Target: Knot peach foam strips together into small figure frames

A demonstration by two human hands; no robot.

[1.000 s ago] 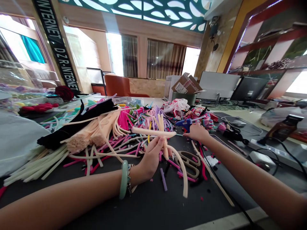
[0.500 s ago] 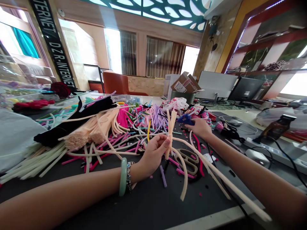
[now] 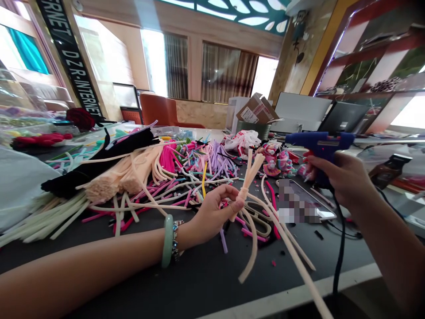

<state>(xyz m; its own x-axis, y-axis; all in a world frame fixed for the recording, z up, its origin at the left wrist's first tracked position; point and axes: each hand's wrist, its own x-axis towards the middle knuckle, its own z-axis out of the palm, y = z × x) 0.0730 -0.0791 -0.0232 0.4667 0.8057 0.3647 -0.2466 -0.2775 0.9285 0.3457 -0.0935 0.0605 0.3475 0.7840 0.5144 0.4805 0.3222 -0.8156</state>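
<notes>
Between the thumb and fingers of my left hand is a small bundle of peach pipe cleaners, wrapped around at its middle. Its short ends point up, and long loose stems trail down to the right. My right hand grips a blue glue gun, raised above the table with its nozzle toward the left and its black cord hanging down. Scissors with beige handles lie beneath the bundle, partly covered by its stems.
Thick bunches of peach pipe cleaners and a black bunch lie at the left. Purple stems and scattered coloured pieces spread across the middle. A phone lies below the glue gun; a dark bottle stands at the right.
My right hand has lifted the glue gun off the table and moved it right, uncovering the phone. The bundle in my left hand has shifted slightly right and tilted.
</notes>
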